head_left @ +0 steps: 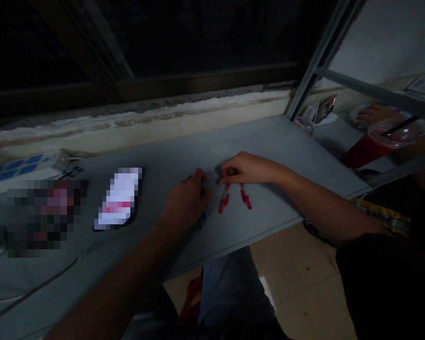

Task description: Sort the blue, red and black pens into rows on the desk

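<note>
My left hand (186,200) rests low over the grey desk with its fingers bent round a narrow blue and dark thing (204,213). Most of that thing is hidden by the hand. To its right, my right hand (246,168) is closed, thumb and fingertips together near the desk top; what they hold is too dark to make out. Just below it lie two slim red pieces (246,199), spread like an upside-down V, resembling plier handles. Their upper ends run under my right hand, so whether they join there is hidden.
On the desk (269,137) to the left lie a lit phone (119,198), a blurred-out dark item (47,215) and a power strip (31,165). A cable crosses the left front. Past a metal frame (361,82) are another person's hand (378,114) and a red drink cup (371,146).
</note>
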Tool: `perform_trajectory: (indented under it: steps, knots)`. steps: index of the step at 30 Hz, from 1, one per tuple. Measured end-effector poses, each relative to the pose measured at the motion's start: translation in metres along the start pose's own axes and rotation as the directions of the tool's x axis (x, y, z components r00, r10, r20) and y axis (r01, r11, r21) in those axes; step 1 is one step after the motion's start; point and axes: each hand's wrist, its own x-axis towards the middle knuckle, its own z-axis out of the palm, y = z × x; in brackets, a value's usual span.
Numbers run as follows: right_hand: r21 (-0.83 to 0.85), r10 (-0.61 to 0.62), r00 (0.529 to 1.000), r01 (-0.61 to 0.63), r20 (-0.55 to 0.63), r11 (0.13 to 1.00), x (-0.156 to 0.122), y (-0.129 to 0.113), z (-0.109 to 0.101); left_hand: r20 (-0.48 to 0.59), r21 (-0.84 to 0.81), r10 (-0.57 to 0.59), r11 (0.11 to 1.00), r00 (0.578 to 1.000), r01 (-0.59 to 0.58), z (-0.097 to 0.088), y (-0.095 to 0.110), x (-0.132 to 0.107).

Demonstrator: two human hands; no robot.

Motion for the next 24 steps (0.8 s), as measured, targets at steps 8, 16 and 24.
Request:
perform_trajectory:
  steps: [8, 16, 24]
  knots:
    - [0.021, -0.035, 0.999, 0.035, 0.015, 0.999, -0.001, 0.005, 0.002, 0.034, 0.256, 0.093, 0.962, 0.995, -0.099, -0.003, 0.028, -0.018]
    - [-0.062, -0.023, 0.996, 0.017, -0.087, 0.998, 0.0, 0.003, 0.002, 0.047, 0.071, 0.034, 0.997, 0.998, -0.037, -0.001, 0.021, -0.012]
    - [0.088, -0.019, 0.982, 0.036, -0.19, 0.995, -0.003, -0.012, 0.002, -0.275, -0.373, 0.14, 0.896, 0.951, -0.24, 0.002, 0.013, -0.009]
